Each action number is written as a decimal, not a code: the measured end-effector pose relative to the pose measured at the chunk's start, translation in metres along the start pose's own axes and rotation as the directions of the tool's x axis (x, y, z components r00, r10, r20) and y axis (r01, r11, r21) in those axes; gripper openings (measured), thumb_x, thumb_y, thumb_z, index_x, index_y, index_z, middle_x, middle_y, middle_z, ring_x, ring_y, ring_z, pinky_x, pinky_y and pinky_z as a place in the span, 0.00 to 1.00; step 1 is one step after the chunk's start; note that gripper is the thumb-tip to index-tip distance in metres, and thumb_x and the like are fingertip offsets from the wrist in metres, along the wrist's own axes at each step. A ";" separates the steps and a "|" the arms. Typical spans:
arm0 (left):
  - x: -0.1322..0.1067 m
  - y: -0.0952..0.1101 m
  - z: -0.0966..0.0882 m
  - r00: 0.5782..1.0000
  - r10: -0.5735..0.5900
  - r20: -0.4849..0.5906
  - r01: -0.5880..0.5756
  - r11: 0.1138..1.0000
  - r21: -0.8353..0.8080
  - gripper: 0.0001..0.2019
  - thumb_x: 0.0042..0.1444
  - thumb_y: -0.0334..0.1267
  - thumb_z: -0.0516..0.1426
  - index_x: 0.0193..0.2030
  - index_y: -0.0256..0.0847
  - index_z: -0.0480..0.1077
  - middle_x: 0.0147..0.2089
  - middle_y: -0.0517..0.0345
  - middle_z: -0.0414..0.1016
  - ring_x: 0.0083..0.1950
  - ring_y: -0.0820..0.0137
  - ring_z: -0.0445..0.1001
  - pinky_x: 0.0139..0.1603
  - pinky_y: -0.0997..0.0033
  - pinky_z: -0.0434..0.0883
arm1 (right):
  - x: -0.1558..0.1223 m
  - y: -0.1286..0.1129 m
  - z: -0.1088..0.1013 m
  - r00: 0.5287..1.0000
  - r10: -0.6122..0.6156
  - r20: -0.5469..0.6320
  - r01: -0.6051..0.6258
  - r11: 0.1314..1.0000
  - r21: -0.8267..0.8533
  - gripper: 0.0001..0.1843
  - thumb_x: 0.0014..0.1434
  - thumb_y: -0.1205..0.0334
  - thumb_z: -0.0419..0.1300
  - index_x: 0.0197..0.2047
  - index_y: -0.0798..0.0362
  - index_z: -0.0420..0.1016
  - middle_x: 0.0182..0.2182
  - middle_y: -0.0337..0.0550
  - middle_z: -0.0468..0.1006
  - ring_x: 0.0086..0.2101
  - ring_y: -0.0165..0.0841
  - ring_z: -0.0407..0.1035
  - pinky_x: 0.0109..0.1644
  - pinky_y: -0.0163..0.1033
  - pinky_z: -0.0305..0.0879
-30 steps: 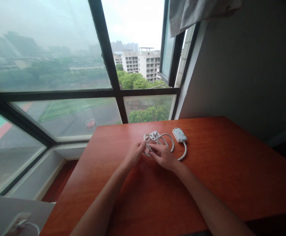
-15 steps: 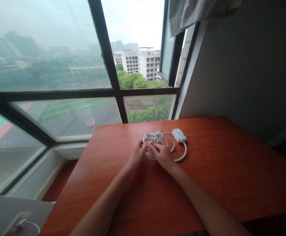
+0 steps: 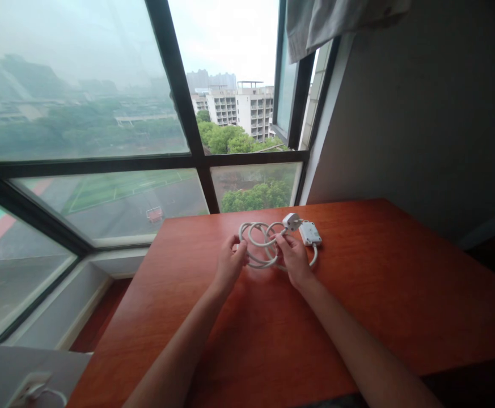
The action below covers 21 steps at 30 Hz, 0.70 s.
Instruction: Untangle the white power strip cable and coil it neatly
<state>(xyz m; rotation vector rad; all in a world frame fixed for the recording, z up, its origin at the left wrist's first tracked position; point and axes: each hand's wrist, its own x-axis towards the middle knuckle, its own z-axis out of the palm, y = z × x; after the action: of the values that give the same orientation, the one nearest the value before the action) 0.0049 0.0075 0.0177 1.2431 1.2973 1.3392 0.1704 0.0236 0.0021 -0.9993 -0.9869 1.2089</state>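
Observation:
A white power cord (image 3: 261, 264) lies in loose coils between my hands, at the far part of the table. My left hand (image 3: 230, 262) is closed on the left side of the coils. With thumb and fingers my right hand (image 3: 293, 259) grips the cord close to its plug. The white plug (image 3: 291, 221) sticks up just beyond the right fingertips, its prongs pointing right. At the cord's other end a white power strip (image 3: 311, 233) rests on the table, right behind my right hand. Some of the cord is hidden by the right hand.
The reddish-brown wooden table (image 3: 383, 283) reaches to the windows (image 3: 247, 161) at the back. A grey wall (image 3: 400, 124) rises on the right, and a curtain (image 3: 336, 22) hangs above. Low on the left is a wall socket (image 3: 30, 391) with a white cable.
My hands have moved apart, the left one leftward and the right one rightward. The plug has shifted right and turned, and the coils have spread between the hands.

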 end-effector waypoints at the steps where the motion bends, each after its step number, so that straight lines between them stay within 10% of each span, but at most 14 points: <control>1: 0.002 -0.002 -0.004 1.000 -0.007 -0.016 0.007 1.000 0.023 0.10 0.52 0.45 0.55 0.33 0.40 0.64 0.20 0.66 0.65 0.20 0.75 0.66 0.21 0.77 0.63 | 0.003 -0.004 -0.004 0.999 -0.012 -0.048 0.015 0.999 0.052 0.18 0.53 0.45 0.63 0.32 0.53 0.76 0.21 0.34 0.65 0.21 0.26 0.57 0.23 0.33 0.55; 9: 0.021 -0.023 -0.033 0.999 0.017 0.035 -0.026 0.956 0.293 0.09 0.52 0.42 0.53 0.33 0.39 0.68 0.23 0.64 0.68 0.24 0.72 0.68 0.26 0.75 0.63 | 0.031 -0.036 -0.047 0.987 -0.001 -0.162 0.071 0.901 0.428 0.16 0.47 0.52 0.69 0.32 0.52 0.71 0.23 0.31 0.62 0.22 0.23 0.57 0.22 0.29 0.56; 21: 0.024 -0.024 -0.049 0.995 0.001 0.098 -0.076 0.635 0.769 0.12 0.54 0.42 0.51 0.28 0.38 0.71 0.25 0.60 0.70 0.29 0.70 0.68 0.30 0.73 0.57 | 0.041 -0.042 -0.063 0.965 0.017 -0.261 0.133 0.827 0.546 0.16 0.45 0.59 0.69 0.30 0.52 0.65 0.24 0.29 0.64 0.20 0.20 0.57 0.19 0.26 0.55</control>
<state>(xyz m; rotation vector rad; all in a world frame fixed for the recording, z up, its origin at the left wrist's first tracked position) -0.0477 0.0267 -0.0020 1.8860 1.8826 0.7041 0.2455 0.0557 0.0284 -0.6233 -0.4061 1.1839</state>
